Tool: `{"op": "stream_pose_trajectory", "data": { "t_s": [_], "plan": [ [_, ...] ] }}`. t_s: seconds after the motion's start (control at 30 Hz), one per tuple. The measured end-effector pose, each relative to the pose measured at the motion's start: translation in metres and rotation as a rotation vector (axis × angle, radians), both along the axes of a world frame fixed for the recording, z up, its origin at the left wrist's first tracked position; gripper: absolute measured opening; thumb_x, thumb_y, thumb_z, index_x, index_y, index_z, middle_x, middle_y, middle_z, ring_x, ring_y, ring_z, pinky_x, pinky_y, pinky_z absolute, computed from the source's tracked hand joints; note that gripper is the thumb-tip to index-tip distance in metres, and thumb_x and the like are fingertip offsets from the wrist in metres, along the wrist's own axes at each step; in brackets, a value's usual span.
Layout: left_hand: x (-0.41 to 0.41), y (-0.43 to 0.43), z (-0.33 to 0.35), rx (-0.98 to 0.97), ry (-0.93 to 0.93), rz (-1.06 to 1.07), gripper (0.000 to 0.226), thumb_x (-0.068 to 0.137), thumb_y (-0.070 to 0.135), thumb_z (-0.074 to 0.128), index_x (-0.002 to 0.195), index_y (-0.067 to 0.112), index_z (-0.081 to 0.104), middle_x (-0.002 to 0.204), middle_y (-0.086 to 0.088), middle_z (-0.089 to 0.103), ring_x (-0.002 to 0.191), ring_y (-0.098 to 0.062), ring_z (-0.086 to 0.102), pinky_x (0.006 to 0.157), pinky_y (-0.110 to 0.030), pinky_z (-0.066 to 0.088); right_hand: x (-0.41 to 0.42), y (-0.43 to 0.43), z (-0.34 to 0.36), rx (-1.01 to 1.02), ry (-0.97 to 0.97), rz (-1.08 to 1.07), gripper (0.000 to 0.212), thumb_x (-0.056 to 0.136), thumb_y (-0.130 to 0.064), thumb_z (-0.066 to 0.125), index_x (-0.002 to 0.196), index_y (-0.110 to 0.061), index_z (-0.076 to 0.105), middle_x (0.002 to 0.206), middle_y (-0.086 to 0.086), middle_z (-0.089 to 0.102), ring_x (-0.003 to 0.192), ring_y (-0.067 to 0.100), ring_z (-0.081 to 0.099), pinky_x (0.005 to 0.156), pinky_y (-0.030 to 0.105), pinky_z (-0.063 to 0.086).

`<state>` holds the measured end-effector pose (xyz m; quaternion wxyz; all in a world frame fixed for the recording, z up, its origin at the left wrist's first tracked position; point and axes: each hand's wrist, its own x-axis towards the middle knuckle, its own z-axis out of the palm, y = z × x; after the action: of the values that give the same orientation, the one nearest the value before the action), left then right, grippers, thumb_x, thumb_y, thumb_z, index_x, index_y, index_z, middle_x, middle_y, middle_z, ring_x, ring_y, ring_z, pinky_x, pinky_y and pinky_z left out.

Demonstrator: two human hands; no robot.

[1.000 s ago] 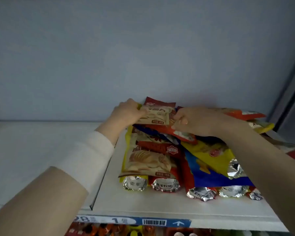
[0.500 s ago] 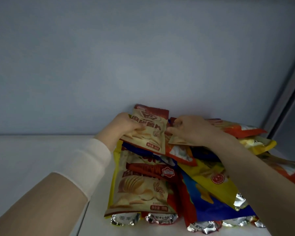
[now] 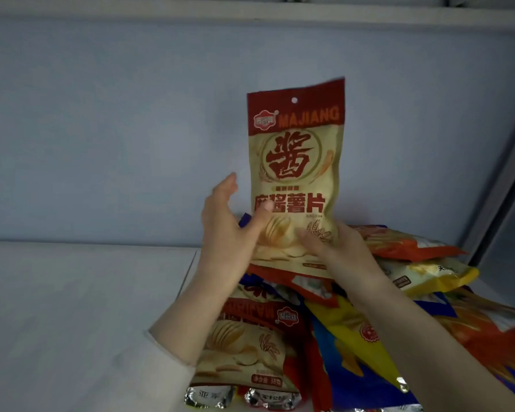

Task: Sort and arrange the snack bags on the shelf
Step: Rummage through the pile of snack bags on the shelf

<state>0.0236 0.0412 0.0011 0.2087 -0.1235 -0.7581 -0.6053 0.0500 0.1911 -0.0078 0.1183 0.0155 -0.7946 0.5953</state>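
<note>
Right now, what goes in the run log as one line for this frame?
phase: sorting | held: MAJIANG chip bag upright above pile | right hand: gripping bag bottom | left hand: open, thumb on bag | shelf: bare left

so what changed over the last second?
The MAJIANG bag came off the top of the pile and now stands upright above it, print facing the camera. The right hand holds its lower edge; the left hand has opened, only its thumb on the bag. The view tilted up. The other bags lie as before; the shelf to the left is bare.
</note>
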Motion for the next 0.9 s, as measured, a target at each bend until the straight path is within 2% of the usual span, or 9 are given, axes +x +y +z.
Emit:
{"op": "stream_pose_trajectory", "data": {
  "t_s": [0.07,0.2,0.27,0.33,0.4,0.5,0.7,0.83,0.9],
  "plan": [
    [0.010,0.007,0.006,0.084,-0.062,-0.199,0.073,0.075,0.054,0.066,0.138,0.030,0.038,0.129,0.022,0.049,0.117,0.011,0.046,0.099,-0.012,0.039,0.008,-0.005,0.000,0.337,0.194,-0.117,0.034,0.088,-0.029,0.060,0.121,-0.020,0.057,0.106,-0.004,0.068,0.097,0.011,0.063,0.084,0.028,0.051],
    [0.008,0.014,0.018,0.303,-0.261,-0.295,0.082,0.065,0.060,0.068,0.134,0.025,0.042,0.122,0.005,0.062,0.111,-0.012,0.061,0.097,-0.039,0.050,0.027,-0.019,-0.001,0.716,0.318,0.111,0.073,0.085,-0.042,0.058,0.147,-0.028,0.021,0.142,-0.012,0.035,0.130,0.002,0.035,0.103,0.019,0.035],
    [0.004,0.009,0.020,0.364,-0.255,-0.248,0.057,0.080,0.042,0.068,0.129,0.020,0.050,0.116,0.001,0.067,0.105,-0.015,0.065,0.094,-0.041,0.051,0.032,-0.017,0.006,0.638,0.224,0.221,0.078,0.078,-0.054,0.053,0.146,-0.035,0.019,0.144,-0.025,0.022,0.132,-0.012,0.020,0.106,0.007,0.022],
    [0.001,0.002,0.019,0.426,-0.283,-0.263,0.036,0.087,0.027,0.063,0.120,0.014,0.059,0.108,-0.004,0.071,0.099,-0.019,0.069,0.091,-0.043,0.053,0.032,-0.008,0.013,0.439,0.213,0.178,0.072,0.070,-0.057,0.053,0.137,-0.045,0.030,0.130,-0.035,0.031,0.117,-0.025,0.029,0.094,-0.003,0.026],
    [0.000,-0.005,0.017,0.465,-0.332,-0.353,0.027,0.085,0.024,0.062,0.109,0.014,0.065,0.100,-0.003,0.074,0.092,-0.016,0.071,0.085,-0.037,0.056,0.028,0.005,0.014,0.294,0.169,0.054,0.073,0.066,-0.054,0.060,0.134,-0.044,0.036,0.124,-0.033,0.038,0.115,-0.017,0.038,0.099,0.009,0.033],
    [0.001,-0.008,0.017,0.474,-0.345,-0.511,0.029,0.077,0.030,0.062,0.102,0.015,0.066,0.095,-0.001,0.075,0.089,-0.015,0.072,0.077,-0.031,0.058,0.027,0.015,0.012,0.060,-0.071,0.203,0.059,0.063,-0.050,0.066,0.119,-0.030,0.058,0.113,-0.013,0.069,0.107,0.014,0.065,0.099,0.043,0.048],
    [0.002,-0.002,0.017,0.388,-0.282,-0.230,0.042,0.086,0.036,0.060,0.123,0.017,0.057,0.117,-0.002,0.068,0.104,-0.016,0.066,0.092,-0.034,0.051,0.024,0.015,0.011,-0.147,-0.115,0.173,0.030,0.074,-0.031,0.069,0.102,-0.020,0.069,0.095,-0.003,0.075,0.091,0.015,0.071,0.081,0.028,0.055],
    [0.016,0.005,0.016,0.344,-0.314,-0.285,0.077,0.073,0.050,0.060,0.141,0.023,0.036,0.127,0.007,0.054,0.108,-0.006,0.053,0.101,-0.035,0.045,0.018,0.011,0.015,0.392,0.210,-0.204,0.034,0.086,-0.024,0.063,0.120,-0.022,0.061,0.092,-0.015,0.064,0.076,-0.005,0.059,0.065,0.001,0.046],
    [0.019,0.011,0.017,0.364,-0.364,-0.458,0.084,0.071,0.058,0.062,0.141,0.017,0.038,0.116,0.004,0.063,0.102,-0.008,0.062,0.096,-0.040,0.050,0.022,-0.002,0.017,0.615,0.306,-0.174,0.042,0.088,-0.020,0.061,0.129,-0.023,0.053,0.096,-0.009,0.063,0.084,0.005,0.062,0.065,0.007,0.044]
  ]
}}
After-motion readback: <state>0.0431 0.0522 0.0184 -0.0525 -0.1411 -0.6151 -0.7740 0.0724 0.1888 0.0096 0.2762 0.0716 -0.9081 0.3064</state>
